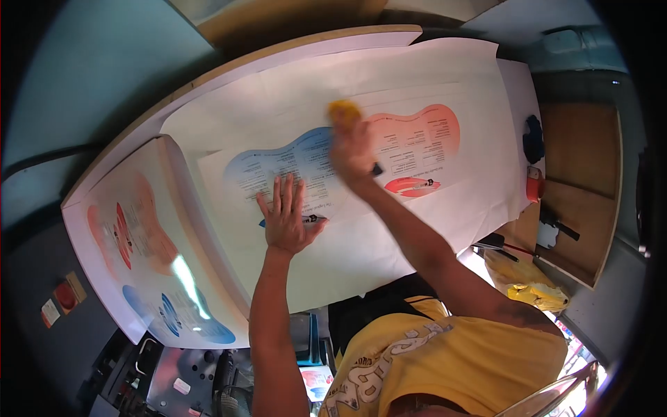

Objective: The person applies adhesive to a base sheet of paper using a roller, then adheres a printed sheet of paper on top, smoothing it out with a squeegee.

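Observation:
A printed sheet [333, 208] with a blue shape and a red shape, both carrying small text, lies on a large pale paper [278, 118] over the table. Flat on the blue print, with its fingers spread, rests my left hand [286, 219]. My right hand [353, 153] is near the middle of the sheet, between the two shapes, and grips a yellow crumpled wad [344, 113] at its fingertips. Blur hides whether the wad is cloth or sponge. A dark band shows at my right wrist.
To the left, a glossy board [139, 257] bears similar red and blue prints. On the right are a wooden tray [580, 160], a red item [533, 184] by the table edge, a dark-handled tool [561, 226] and a yellow plastic bag [538, 292].

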The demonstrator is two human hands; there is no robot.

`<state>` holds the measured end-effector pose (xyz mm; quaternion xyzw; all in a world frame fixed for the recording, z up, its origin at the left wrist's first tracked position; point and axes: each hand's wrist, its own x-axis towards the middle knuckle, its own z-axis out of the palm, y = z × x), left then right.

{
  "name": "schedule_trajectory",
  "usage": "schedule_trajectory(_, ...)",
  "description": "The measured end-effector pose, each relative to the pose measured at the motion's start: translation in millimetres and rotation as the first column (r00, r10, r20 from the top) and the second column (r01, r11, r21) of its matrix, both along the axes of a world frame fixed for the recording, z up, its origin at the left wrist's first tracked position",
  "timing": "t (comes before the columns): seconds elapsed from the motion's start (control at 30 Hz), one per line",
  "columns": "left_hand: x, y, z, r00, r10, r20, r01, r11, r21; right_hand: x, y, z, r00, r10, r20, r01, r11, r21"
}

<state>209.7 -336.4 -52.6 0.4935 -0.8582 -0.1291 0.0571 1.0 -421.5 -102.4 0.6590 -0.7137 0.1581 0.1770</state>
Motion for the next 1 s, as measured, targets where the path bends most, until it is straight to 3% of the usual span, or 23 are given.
schedule_trajectory(0.07, 0.7, 3.0, -3.8, 1.0, 0.0, 0.011, 0.0, 1.0, -0.006, 52.0, -6.3, 17.7, 0.973, 0.089, 0.211, -0.137, 0.964, 0.226)
schedule_trajectory(0.17, -0.1, -1.5, -2.6, 1.0, 0.0, 0.009, 0.0, 1.0, 0.0, 57.8, -12.0, 34.7, 0.84, 0.207, 0.501, -0.355, 0.909, 0.22)
schedule_trajectory(0.23, -0.3, 3.6, -1.2, 1.0, 0.006, -0.016, -0.006, 1.0, 0.023, 26.7, -3.6, 23.3, 0.904, 0.239, 0.355, -0.325, 0.923, 0.206)
schedule_trajectory(0.27, -1.0, 1.0, -1.8, 0.999, 0.011, -0.035, -0.01, 1.0, 0.03, -0.1, 3.8, -5.4, 0.957, 0.195, 0.215, -0.211, 0.976, 0.056)
schedule_trajectory(0.3, 1.1, 1.9, -3.2, 0.998, 0.024, -0.05, -0.022, 0.999, 0.04, -48.6, 9.6, -23.2, 0.97, 0.197, 0.141, -0.212, 0.972, 0.104)
schedule_trajectory(0.33, 3.4, 4.0, -5.6, 0.998, 0.033, -0.057, -0.031, 0.999, 0.035, -89.6, 13.2, -17.1, 0.995, 0.06, 0.085, -0.072, 0.987, 0.142)
schedule_trajectory(0.37, 3.4, 4.1, -8.3, 0.997, 0.039, -0.066, -0.037, 0.999, 0.023, -119.8, 11.4, 16.1, 0.968, 0.025, 0.251, -0.052, 0.994, 0.1)
schedule_trajectory(0.47, 4.6, 5.6, -9.6, 0.993, 0.043, -0.109, -0.044, 0.999, -0.007, -173.9, 23.3, 20.6, 0.949, -0.311, 0.051, 0.3, 0.941, 0.157)
schedule_trajectory(0.57, 5.1, 4.9, -10.1, 0.989, 0.037, -0.141, -0.042, 0.999, -0.03, -137.6, 7.8, 6.7, 0.98, -0.163, -0.112, 0.167, 0.986, 0.02)
schedule_trajectory(0.6, 5.1, 2.7, -10.0, 0.991, 0.034, -0.131, -0.04, 0.998, -0.042, -105.6, 6.1, -6.9, 0.979, -0.164, -0.121, 0.181, 0.973, 0.144)
schedule_trajectory(0.63, 5.0, 3.9, -8.9, 0.992, 0.031, -0.119, -0.037, 0.998, -0.048, -66.1, 4.6, -10.2, 0.992, -0.099, 0.075, 0.083, 0.978, 0.192)
schedule_trajectory(0.67, 4.8, 6.1, -7.7, 0.994, 0.025, -0.108, -0.031, 0.998, -0.053, -18.8, 4.5, -11.2, 1.0, 0.013, 0.025, -0.015, 0.996, 0.085)
schedule_trajectory(0.7, 5.4, 7.1, -9.1, 0.996, 0.027, -0.082, -0.031, 0.998, -0.058, 18.9, -1.8, -1.9, 0.954, 0.063, 0.293, -0.109, 0.984, 0.142)
schedule_trajectory(0.73, 6.2, 8.3, -12.1, 0.998, 0.023, -0.059, -0.027, 0.998, -0.064, 55.2, -6.5, -4.2, 0.979, 0.119, 0.166, -0.142, 0.98, 0.138)
schedule_trajectory(0.8, 3.2, 8.3, -13.6, 0.998, 0.035, -0.057, -0.039, 0.996, -0.081, 95.0, -14.3, 26.2, 0.944, 0.166, 0.286, -0.256, 0.915, 0.312)
schedule_trajectory(0.9, 2.4, 13.8, -15.8, 0.994, 0.068, -0.087, -0.078, 0.991, -0.113, 84.6, -7.3, 44.0, 0.823, 0.299, 0.484, -0.439, 0.875, 0.206)
schedule_trajectory(1.0, -0.7, 12.9, -10.1, 0.998, 0.043, -0.049, -0.049, 0.99, -0.13, 14.9, 28.3, 7.9, 0.939, 0.294, 0.177, -0.316, 0.941, 0.117)
